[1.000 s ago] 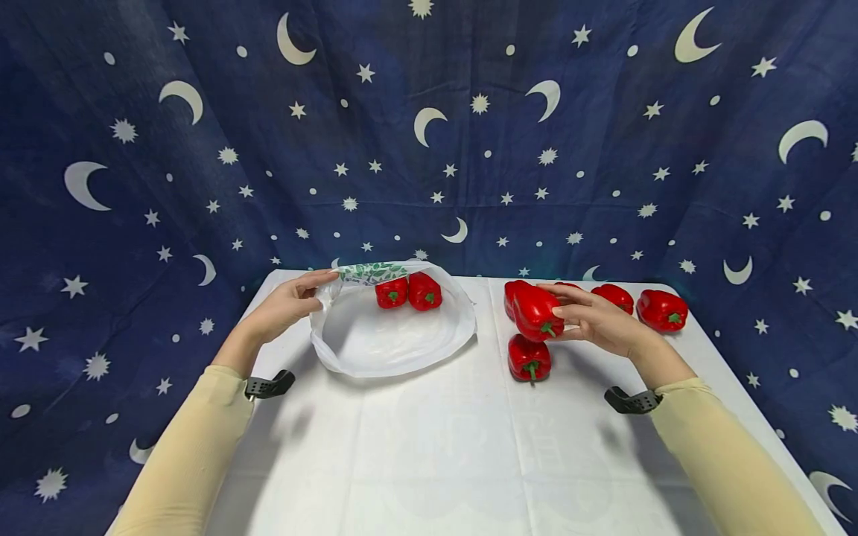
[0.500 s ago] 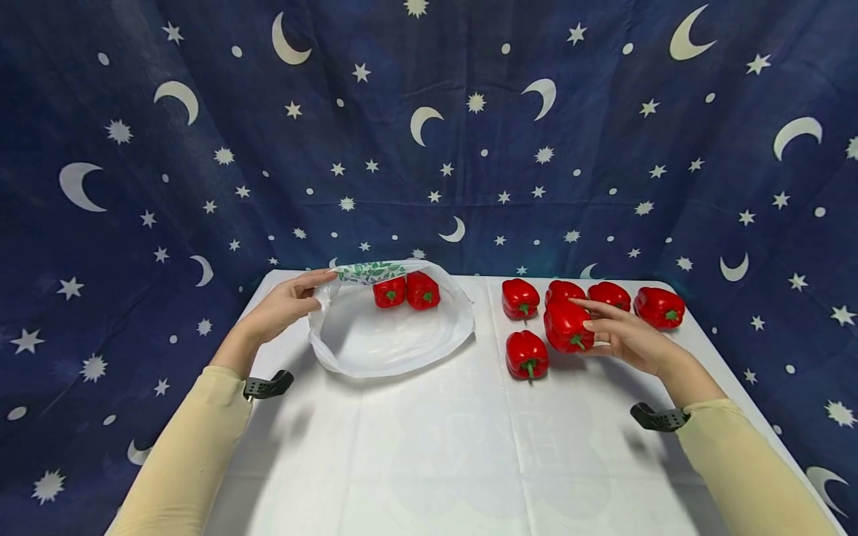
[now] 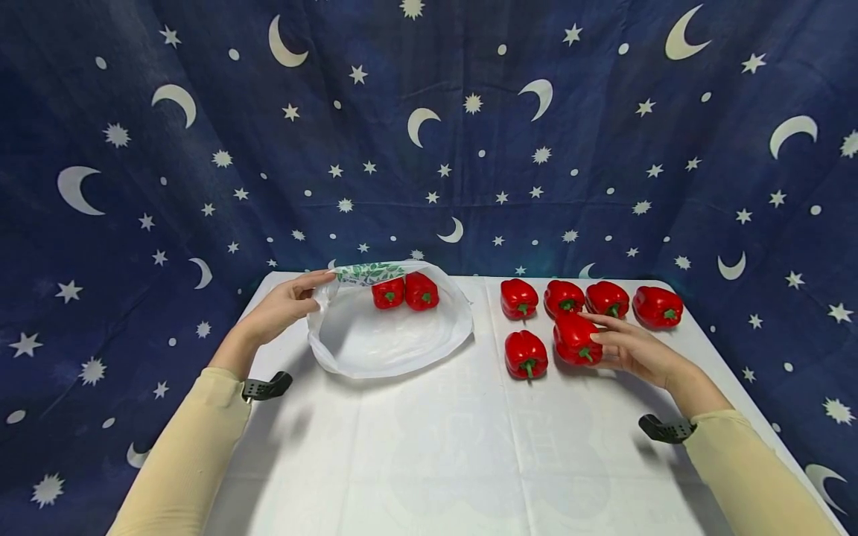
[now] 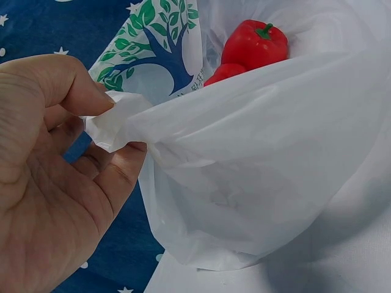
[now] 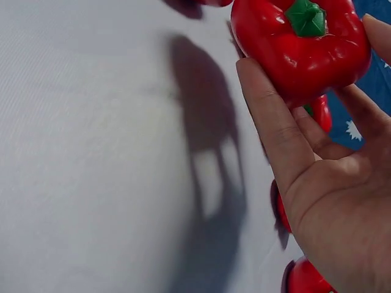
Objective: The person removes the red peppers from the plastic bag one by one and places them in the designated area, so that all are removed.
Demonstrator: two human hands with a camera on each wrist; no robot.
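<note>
My left hand (image 3: 278, 309) pinches the left edge of a white plastic bag (image 3: 389, 365) between thumb and fingers, and the bag's mouth gapes wide. Green leaves and a blue tree trunk are printed on the bag's far side. Inside it sit two red bell peppers (image 3: 421, 291), side by side against the back. Over on the right, my right hand (image 3: 640, 353) holds another red bell pepper (image 3: 575, 339) with its green stem toward me. In the right wrist view, that held pepper (image 5: 299, 55) rests between the thumb and fingers, with its shadow on the cloth beside it.
A row of several red bell peppers (image 3: 518, 299) lies along the table's back right, behind the right hand. One more pepper (image 3: 526, 354) lies just left of the held one. White cloth (image 3: 429, 454) covers the table, and a blue moon-and-star curtain (image 3: 375, 134) hangs behind.
My right hand has carried its pepper rightward and lower, uncovering peppers in the back row at left. The left hand keeps its grip on the bag, nearly unmoved.
</note>
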